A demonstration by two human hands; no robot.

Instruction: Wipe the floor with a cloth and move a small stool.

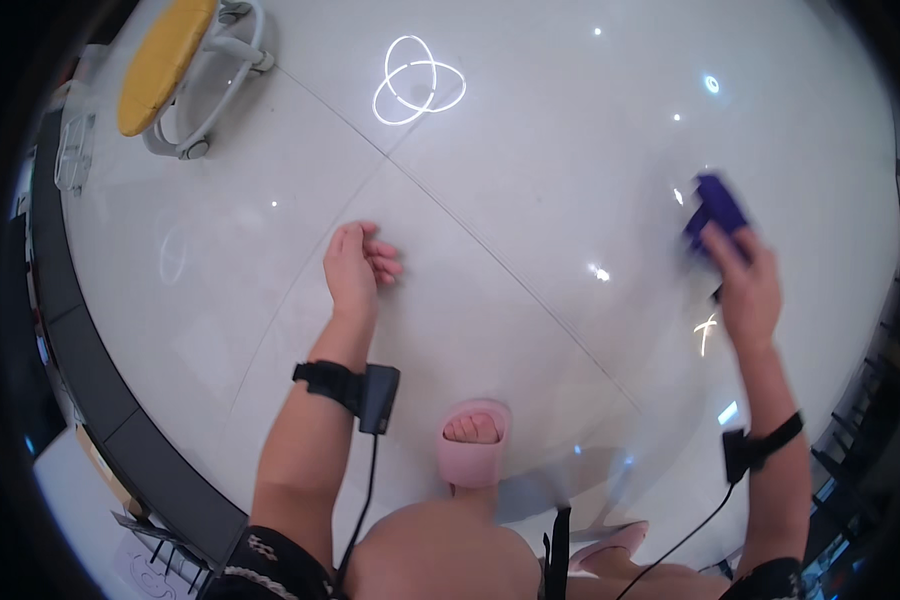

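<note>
My right hand (pixel 751 296) grips a dark purple cloth (pixel 722 204), which looks folded and is blurred. Part of the cloth is hidden behind my fingers and thumb. My left hand (pixel 354 266) holds nothing, its fingers loosely curled and slightly apart above the glossy pale tiled floor (pixel 495 330). Each forearm wears a black strap with a small box, one on the left arm (pixel 377 397) and one on the right (pixel 736 454), both with a cable running down toward me.
A wheeled stool with a yellow seat (pixel 166 64) stands at upper left. Below me are a pink slipper (pixel 471 461) on one foot and another pink slipper (pixel 616 541). A dark grey low edge (pixel 112 375) curves along the left. Bright light reflections dot the floor.
</note>
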